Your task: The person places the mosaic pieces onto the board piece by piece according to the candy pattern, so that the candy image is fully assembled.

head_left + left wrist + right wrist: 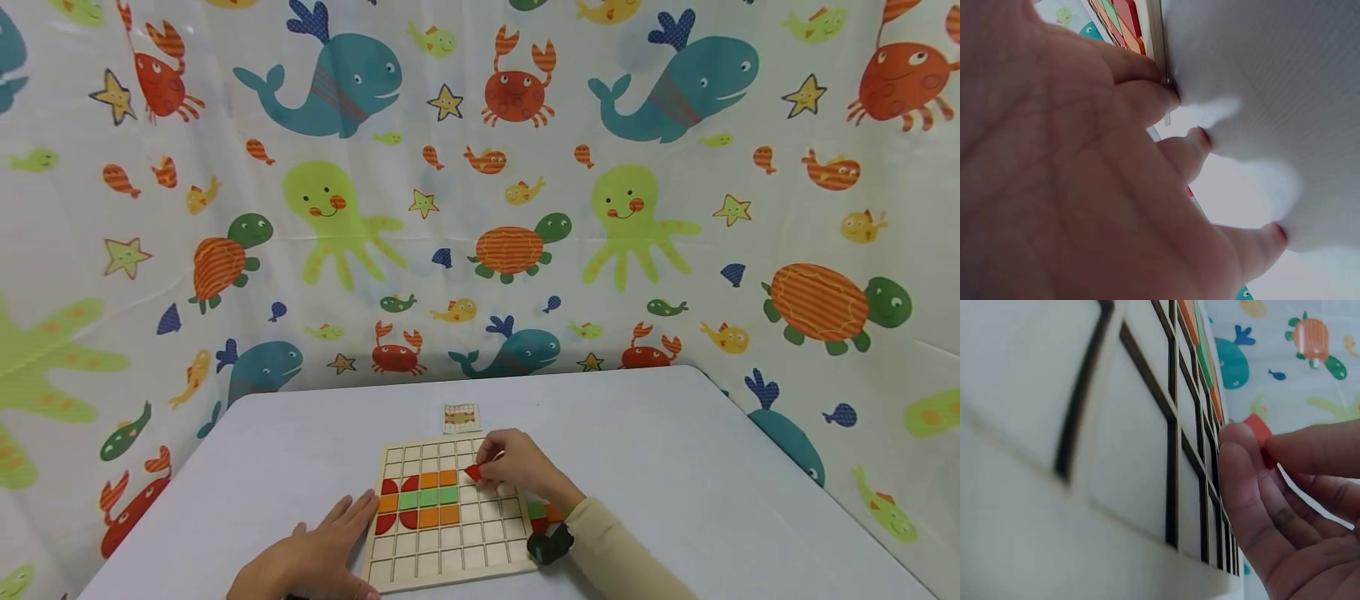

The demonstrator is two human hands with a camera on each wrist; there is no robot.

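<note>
A wooden grid board [405,569] lies on the white table. Red rounded tiles [386,523], orange square tiles [429,517] and green square tiles [428,497] fill three rows of cells on its left half. My right hand [521,461] pinches a red tile [472,472] between thumb and fingertips, over the board's upper right part. That red tile shows a pointed corner in the head view, while the fingers partly cover it in the right wrist view. Flat along the board's left edge, my left hand [315,546] rests with fingers straight, fingertips at the rim.
Behind the board lies a small pattern card [461,418] with a coloured design on a grid. Loose green, red and orange tiles [537,510] sit just right of the board, partly behind the right forearm. A curtain [465,275] printed with sea animals hangs beyond the table.
</note>
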